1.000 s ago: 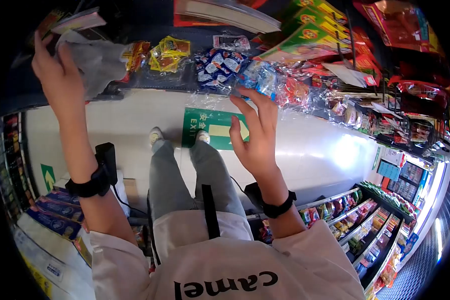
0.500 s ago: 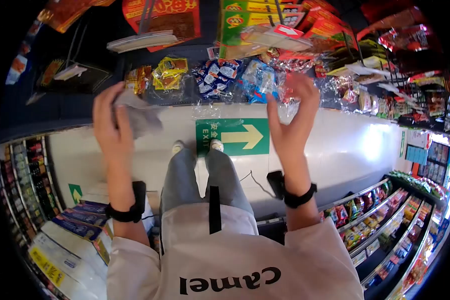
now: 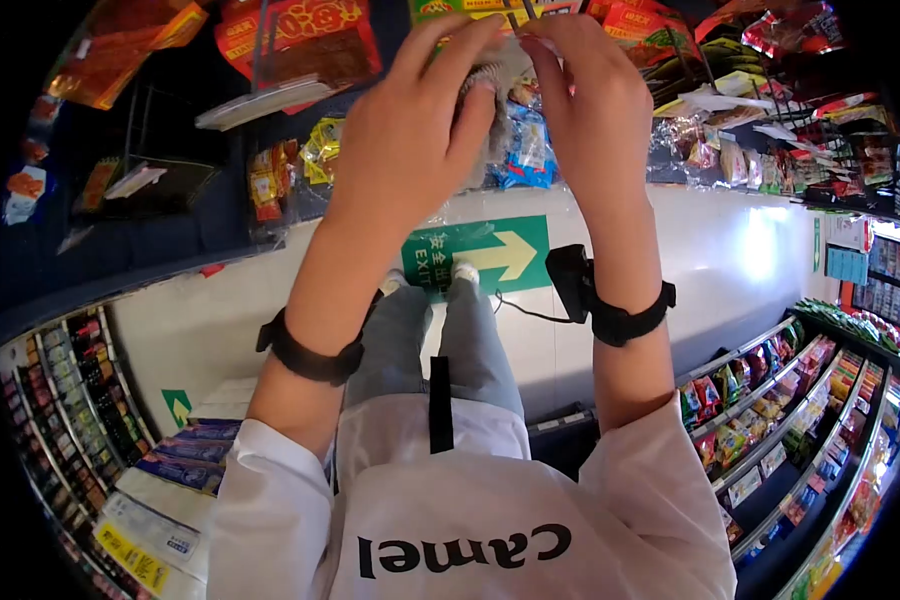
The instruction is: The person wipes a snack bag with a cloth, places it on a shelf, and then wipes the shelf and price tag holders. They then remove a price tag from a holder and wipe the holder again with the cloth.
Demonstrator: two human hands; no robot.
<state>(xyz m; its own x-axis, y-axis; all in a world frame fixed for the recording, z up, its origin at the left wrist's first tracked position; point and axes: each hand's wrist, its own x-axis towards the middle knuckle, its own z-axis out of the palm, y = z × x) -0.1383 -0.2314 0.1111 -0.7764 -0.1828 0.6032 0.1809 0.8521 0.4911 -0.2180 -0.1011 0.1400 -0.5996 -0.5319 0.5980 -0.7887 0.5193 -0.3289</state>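
Observation:
A crumpled grey cloth (image 3: 498,135) hangs from my left hand (image 3: 410,130), whose thumb and fingers are closed on it. My right hand (image 3: 600,115) is raised beside it, fingers bent and pinched close to a thin metal display hook (image 3: 526,10). What lies between those fingertips is hidden. Behind both hands are green and yellow snack packets (image 3: 450,8), largely covered by them. Below the hands, a blue snack packet (image 3: 526,150) sits on the shelf ledge, partly behind the cloth.
Red snack packets (image 3: 310,40) hang at upper left above a clear price-tag holder (image 3: 270,103). Small yellow packets (image 3: 322,150) lie on the ledge. A green exit sign (image 3: 480,258) marks the floor. Stocked shelves (image 3: 770,440) stand at lower right, with stacked cartons (image 3: 170,510) at lower left.
My left hand has moved right and up with the grey cloth, from the ledge's left part to the hanging packets. My right hand has risen to the hook, and its spread fingers have closed.

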